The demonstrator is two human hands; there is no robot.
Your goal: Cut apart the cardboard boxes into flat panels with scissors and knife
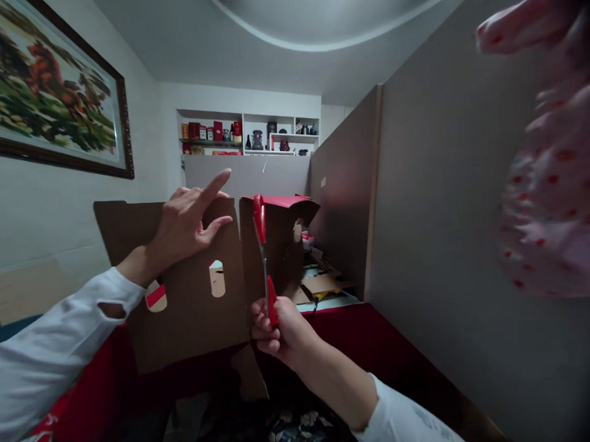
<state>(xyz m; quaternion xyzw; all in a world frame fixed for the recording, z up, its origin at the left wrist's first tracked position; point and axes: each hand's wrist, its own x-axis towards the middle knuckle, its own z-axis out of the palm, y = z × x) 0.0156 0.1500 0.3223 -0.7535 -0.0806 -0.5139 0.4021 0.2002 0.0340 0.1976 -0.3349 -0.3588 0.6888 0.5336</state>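
A brown cardboard box (191, 317) with oval handle holes and red outer faces stands upright in front of me. My left hand (187, 222) rests against its near panel near the top edge, with the fingers spread and the index finger pointing up. My right hand (275, 329) grips red-handled scissors (263, 248). Their blades point straight up along a vertical cut in the cardboard, between the near panel and the flap to its right.
A grey partition wall (445, 208) runs along the right. Pink spotted fabric (551, 158) hangs blurred at the right edge. Cardboard scraps (322, 282) lie beyond the box. A framed picture (49, 88) hangs on the left wall, and shelves (249, 135) stand at the back.
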